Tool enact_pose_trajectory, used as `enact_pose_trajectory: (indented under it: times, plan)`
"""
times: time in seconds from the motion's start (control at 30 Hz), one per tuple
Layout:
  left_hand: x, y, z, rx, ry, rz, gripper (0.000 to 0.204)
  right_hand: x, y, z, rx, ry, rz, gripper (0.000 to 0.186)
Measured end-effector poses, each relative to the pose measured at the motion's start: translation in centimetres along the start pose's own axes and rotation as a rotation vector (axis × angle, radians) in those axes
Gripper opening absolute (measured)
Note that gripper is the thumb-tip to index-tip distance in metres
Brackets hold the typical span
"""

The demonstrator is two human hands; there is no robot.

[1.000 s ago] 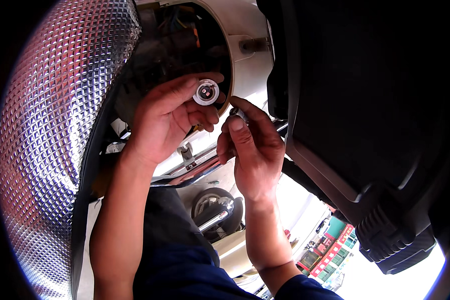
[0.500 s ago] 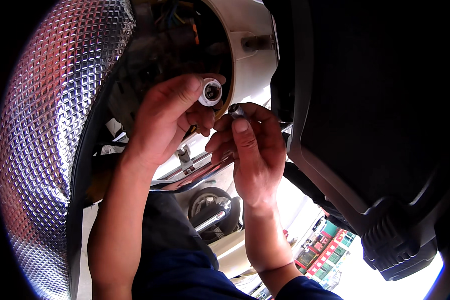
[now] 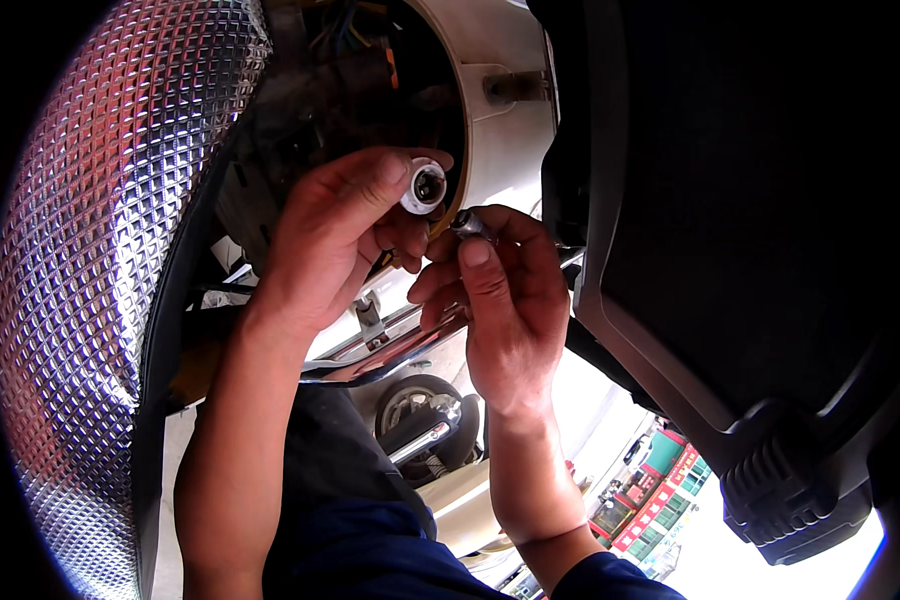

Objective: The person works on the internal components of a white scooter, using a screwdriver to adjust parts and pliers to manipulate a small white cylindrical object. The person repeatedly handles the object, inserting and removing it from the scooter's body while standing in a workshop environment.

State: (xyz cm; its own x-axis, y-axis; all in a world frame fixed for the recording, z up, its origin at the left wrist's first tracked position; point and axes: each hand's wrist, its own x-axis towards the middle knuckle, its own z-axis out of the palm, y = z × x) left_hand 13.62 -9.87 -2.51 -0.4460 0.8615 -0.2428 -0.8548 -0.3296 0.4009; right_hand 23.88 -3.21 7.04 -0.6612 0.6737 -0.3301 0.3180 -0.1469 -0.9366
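Note:
Between the thumb and fingers of my left hand (image 3: 345, 215) is a short, hollow, silvery metal cylinder (image 3: 415, 199), its open round end facing up toward me and its inside dark. To its lower right, my right hand (image 3: 510, 300) pinches a smaller metal cylinder (image 3: 470, 226) with a dark end, tilted toward the bigger one. A narrow gap separates the two metal pieces. My right hand's other fingers are curled beside my left hand's. Both hands are in front of a round opening (image 3: 457, 95) in a cream-white body panel.
Coloured wires (image 3: 348, 28) and dark parts sit inside the opening. A quilted silvery seat-like surface (image 3: 100, 260) curves along the left. Large black plastic bodywork (image 3: 740, 200) fills the right side. Below my hands are a chrome bar (image 3: 370, 370) and a wheel (image 3: 428, 425).
My right hand has shifted slightly left, bringing the small cylinder a little nearer the hollow one. My left hand has barely moved; its hollow cylinder sits very slightly farther right.

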Motion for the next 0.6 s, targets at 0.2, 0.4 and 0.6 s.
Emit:
enact_pose_trajectory:
  times: [0.2, 0.4, 0.6]
  plan:
    - [-0.04, -0.08, -0.1, 0.02, -0.007, -0.006, 0.044, 0.03, 0.0, 0.2, -0.016, 0.006, 0.0, 0.029]
    - [-0.18, 0.01, -0.1, 0.009, -0.032, -0.03, 0.041, 0.19, 0.47, 0.12, -0.071, 0.047, -0.068, 0.029]
    - [-0.02, -0.53, -0.99, 0.045, -0.074, -0.014, 0.039, 0.3, 0.9, 0.41, -0.05, 0.098, -0.065, 0.026]
